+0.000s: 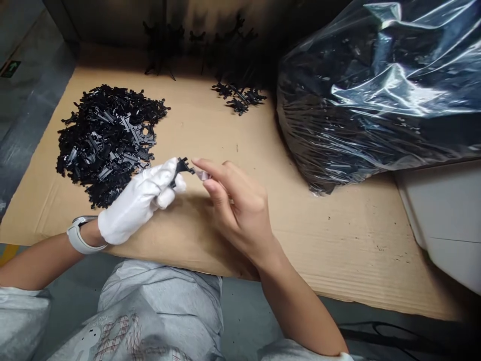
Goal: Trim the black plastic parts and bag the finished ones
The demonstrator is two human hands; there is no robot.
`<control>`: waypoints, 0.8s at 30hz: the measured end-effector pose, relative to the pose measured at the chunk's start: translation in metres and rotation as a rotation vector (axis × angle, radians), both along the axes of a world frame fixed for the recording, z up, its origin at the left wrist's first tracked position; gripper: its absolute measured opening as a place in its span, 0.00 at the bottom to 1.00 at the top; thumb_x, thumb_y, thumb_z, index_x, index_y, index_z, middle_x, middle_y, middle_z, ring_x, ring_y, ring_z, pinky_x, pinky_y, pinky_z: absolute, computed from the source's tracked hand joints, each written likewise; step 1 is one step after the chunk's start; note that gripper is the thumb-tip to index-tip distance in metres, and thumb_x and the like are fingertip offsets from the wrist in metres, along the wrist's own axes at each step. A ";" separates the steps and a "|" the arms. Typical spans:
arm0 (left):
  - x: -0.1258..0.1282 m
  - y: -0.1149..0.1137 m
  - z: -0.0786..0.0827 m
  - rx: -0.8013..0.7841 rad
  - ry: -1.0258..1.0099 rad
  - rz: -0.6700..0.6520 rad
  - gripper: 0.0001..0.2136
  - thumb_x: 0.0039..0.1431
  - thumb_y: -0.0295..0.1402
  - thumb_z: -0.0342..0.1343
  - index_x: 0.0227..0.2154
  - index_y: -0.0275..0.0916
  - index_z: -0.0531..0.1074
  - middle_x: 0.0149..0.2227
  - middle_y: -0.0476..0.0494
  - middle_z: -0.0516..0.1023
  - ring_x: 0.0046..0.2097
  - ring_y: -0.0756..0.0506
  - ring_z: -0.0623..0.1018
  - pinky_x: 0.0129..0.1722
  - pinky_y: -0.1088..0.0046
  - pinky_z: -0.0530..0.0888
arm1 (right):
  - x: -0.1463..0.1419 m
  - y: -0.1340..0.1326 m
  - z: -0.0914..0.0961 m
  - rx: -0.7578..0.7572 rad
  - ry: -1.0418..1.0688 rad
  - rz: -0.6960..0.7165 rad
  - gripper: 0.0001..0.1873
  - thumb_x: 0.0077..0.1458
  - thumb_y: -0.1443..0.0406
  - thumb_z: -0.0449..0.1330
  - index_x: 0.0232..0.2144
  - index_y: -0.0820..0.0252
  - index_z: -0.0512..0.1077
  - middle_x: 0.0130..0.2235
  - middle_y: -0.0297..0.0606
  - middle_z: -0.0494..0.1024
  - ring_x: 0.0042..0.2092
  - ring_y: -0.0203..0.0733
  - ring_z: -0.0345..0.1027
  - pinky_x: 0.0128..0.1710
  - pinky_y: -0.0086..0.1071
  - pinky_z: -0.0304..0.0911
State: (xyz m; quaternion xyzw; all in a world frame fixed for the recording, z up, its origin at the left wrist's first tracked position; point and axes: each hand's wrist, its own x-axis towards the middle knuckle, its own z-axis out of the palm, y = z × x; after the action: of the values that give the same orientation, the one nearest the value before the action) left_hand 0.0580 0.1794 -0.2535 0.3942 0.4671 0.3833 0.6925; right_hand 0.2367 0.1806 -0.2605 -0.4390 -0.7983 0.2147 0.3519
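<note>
I am watching through the head camera, and the action is unfolding just below the centre of the frame, above a sheet of corrugated cardboard [338,240]. The white-gloved left hand [139,200] is clenching a black plastic part [181,168], with its fingers curled around the lower end and the forked tip pointing toward the other hand. The bare right hand [236,210] is pinching a small pale piece [202,175] between thumb and index finger, right at that tip; I cannot tell from here whether the 2 are touching or what the pale piece is, because the fingers partly hide it.

A large heap of black plastic parts [107,143] is spreading across the left of the frame, with its lower right edge just beside the gloved hand. A smaller cluster of the same parts [238,98] is sitting at upper centre. A clear plastic bag [372,95] packed with dark parts is bulging in from the upper right and is overlapping the cardboard. Below it, a pale grey bin [443,220] is standing at the right edge. A white band [80,235] is wrapping the left wrist, and the person's grey clothing [158,311] is filling the bottom centre.
</note>
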 end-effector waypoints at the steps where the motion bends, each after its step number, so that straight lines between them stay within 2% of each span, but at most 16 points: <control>1: -0.001 0.000 -0.002 -0.009 -0.015 0.010 0.13 0.66 0.37 0.48 0.27 0.38 0.69 0.26 0.51 0.66 0.23 0.55 0.57 0.21 0.77 0.59 | -0.001 0.000 -0.001 0.051 -0.035 0.004 0.18 0.68 0.61 0.48 0.52 0.58 0.73 0.30 0.36 0.72 0.32 0.36 0.65 0.33 0.30 0.61; 4: -0.005 -0.001 -0.009 -0.033 -0.056 0.026 0.13 0.64 0.40 0.51 0.29 0.38 0.71 0.27 0.50 0.67 0.23 0.55 0.58 0.22 0.77 0.61 | -0.003 0.000 -0.004 0.145 -0.088 -0.001 0.18 0.68 0.62 0.50 0.52 0.60 0.73 0.28 0.35 0.71 0.29 0.35 0.63 0.30 0.29 0.58; 6: -0.006 -0.002 -0.013 -0.038 -0.077 0.022 0.11 0.63 0.40 0.53 0.30 0.38 0.72 0.27 0.50 0.67 0.25 0.54 0.62 0.25 0.78 0.65 | -0.004 0.000 -0.005 0.147 -0.099 -0.020 0.18 0.67 0.61 0.50 0.52 0.58 0.73 0.28 0.35 0.71 0.29 0.35 0.63 0.30 0.29 0.58; 10: -0.007 -0.001 -0.015 -0.130 -0.153 0.055 0.12 0.61 0.41 0.56 0.26 0.40 0.71 0.23 0.51 0.63 0.25 0.53 0.64 0.26 0.77 0.68 | -0.002 0.001 -0.004 0.019 -0.076 -0.096 0.18 0.66 0.58 0.51 0.51 0.53 0.75 0.31 0.38 0.74 0.31 0.37 0.65 0.33 0.31 0.62; 13: -0.005 -0.002 -0.010 -0.180 -0.163 0.032 0.13 0.61 0.41 0.55 0.24 0.40 0.70 0.22 0.51 0.62 0.23 0.52 0.62 0.25 0.75 0.67 | 0.000 0.003 -0.001 -0.082 0.062 -0.217 0.20 0.66 0.55 0.49 0.51 0.53 0.74 0.36 0.41 0.76 0.36 0.42 0.67 0.37 0.35 0.65; 15: -0.004 -0.001 -0.006 -0.129 -0.112 0.003 0.14 0.63 0.41 0.53 0.25 0.40 0.70 0.21 0.51 0.62 0.23 0.52 0.60 0.24 0.74 0.65 | 0.000 0.003 0.002 -0.138 0.152 -0.270 0.20 0.66 0.53 0.49 0.50 0.53 0.73 0.38 0.42 0.75 0.37 0.42 0.67 0.36 0.36 0.65; 17: -0.002 -0.001 -0.003 -0.048 -0.036 -0.024 0.15 0.65 0.38 0.48 0.25 0.40 0.71 0.20 0.51 0.61 0.22 0.52 0.58 0.23 0.74 0.62 | -0.003 0.002 0.005 -0.224 0.200 -0.247 0.19 0.63 0.53 0.53 0.48 0.55 0.74 0.35 0.39 0.74 0.32 0.39 0.65 0.32 0.33 0.63; 19: 0.001 -0.001 -0.002 0.029 0.034 -0.042 0.15 0.65 0.33 0.47 0.23 0.39 0.69 0.18 0.52 0.61 0.21 0.52 0.58 0.24 0.74 0.61 | -0.007 0.000 0.008 -0.325 0.219 -0.184 0.13 0.60 0.56 0.59 0.41 0.57 0.76 0.29 0.34 0.72 0.27 0.34 0.60 0.27 0.30 0.59; 21: 0.003 -0.001 -0.003 0.092 0.089 -0.062 0.14 0.63 0.31 0.47 0.20 0.39 0.66 0.17 0.53 0.62 0.21 0.52 0.60 0.25 0.74 0.62 | -0.008 0.000 0.012 -0.398 0.225 -0.131 0.08 0.58 0.61 0.61 0.31 0.59 0.76 0.24 0.31 0.68 0.24 0.31 0.56 0.24 0.28 0.55; 24: 0.006 -0.002 -0.004 0.181 0.201 -0.104 0.16 0.63 0.32 0.48 0.18 0.39 0.64 0.18 0.52 0.64 0.23 0.52 0.64 0.30 0.75 0.65 | 0.002 0.008 0.017 -0.457 0.171 -0.101 0.11 0.57 0.63 0.59 0.23 0.60 0.72 0.20 0.28 0.64 0.22 0.30 0.53 0.22 0.27 0.50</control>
State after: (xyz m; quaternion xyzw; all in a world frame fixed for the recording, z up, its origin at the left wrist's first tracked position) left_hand 0.0637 0.1775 -0.2576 0.5151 0.4768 0.3461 0.6226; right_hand 0.2384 0.1883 -0.2438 -0.5266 -0.6735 0.4082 0.3202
